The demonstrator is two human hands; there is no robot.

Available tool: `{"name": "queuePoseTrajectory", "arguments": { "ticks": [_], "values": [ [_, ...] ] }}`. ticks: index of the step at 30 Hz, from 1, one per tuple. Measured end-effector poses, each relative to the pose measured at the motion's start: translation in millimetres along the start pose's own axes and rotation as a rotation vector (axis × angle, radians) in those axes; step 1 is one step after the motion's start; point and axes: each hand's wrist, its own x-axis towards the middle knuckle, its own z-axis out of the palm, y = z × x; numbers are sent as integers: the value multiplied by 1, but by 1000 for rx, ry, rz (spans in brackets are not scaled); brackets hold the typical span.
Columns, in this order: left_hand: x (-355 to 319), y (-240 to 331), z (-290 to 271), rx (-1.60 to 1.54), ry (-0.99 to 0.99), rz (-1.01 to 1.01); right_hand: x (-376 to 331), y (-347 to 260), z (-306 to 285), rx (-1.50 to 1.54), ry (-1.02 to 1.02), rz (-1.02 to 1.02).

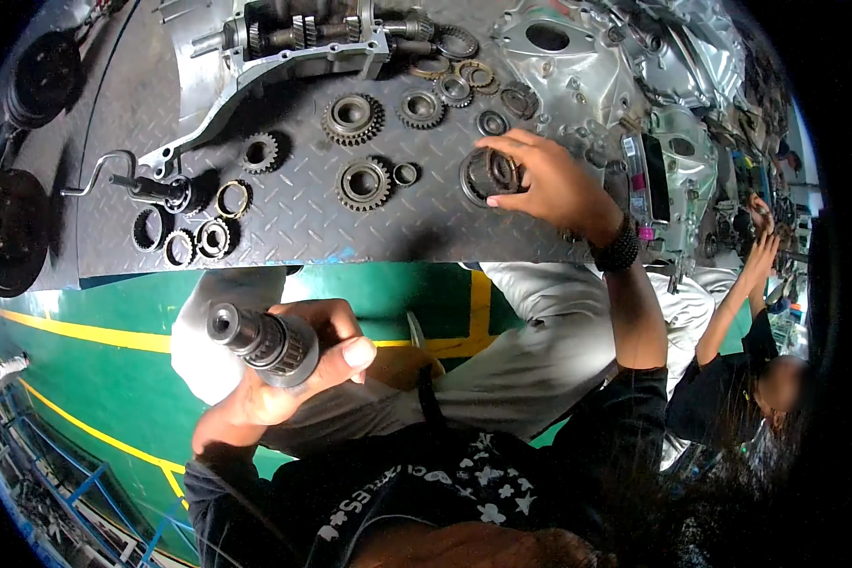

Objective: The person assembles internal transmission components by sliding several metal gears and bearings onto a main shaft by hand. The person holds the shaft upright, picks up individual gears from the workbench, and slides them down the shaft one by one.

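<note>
My left hand (273, 402) is wrapped round a splined metal gear shaft (273, 343), held above my lap in front of the bench with its stepped end tilted up to the left. On the bench, my right hand (563, 185) grips a dark toothed gear (490, 178) between thumb and fingers; whether the gear is lifted off the surface I cannot tell. A small bearing-like ring (492, 123) lies just beyond these fingers. Left of that hand sit a larger gear (363, 184), a narrow metal ring (405, 174) and two more gears, one at the centre (353, 118) and one farther right (420, 108).
An opened gearbox housing (289, 66) with shafts stands at the back. Left on the checkered metal bench (293, 222) lie a short shaft with a bearing (166, 192), a brass ring (234, 199) and several toothed rings. Silver casings (577, 71) crowd the right; a co-worker's hands (762, 248) show beyond.
</note>
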Motion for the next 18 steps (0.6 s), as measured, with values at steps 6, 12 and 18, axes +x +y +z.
{"name": "queuePoseTrajectory", "arguments": {
  "ticks": [6,12,18],
  "values": [
    [-2,1,-1,-41,47,-25,-3,-17,-30,157,125,127],
    [-3,1,-1,-40,32,-9,1,-37,-23,-133,198,-69],
    [-6,-1,-6,-67,38,-9,9,-38,-16,-44,216,-19]
  ]
}}
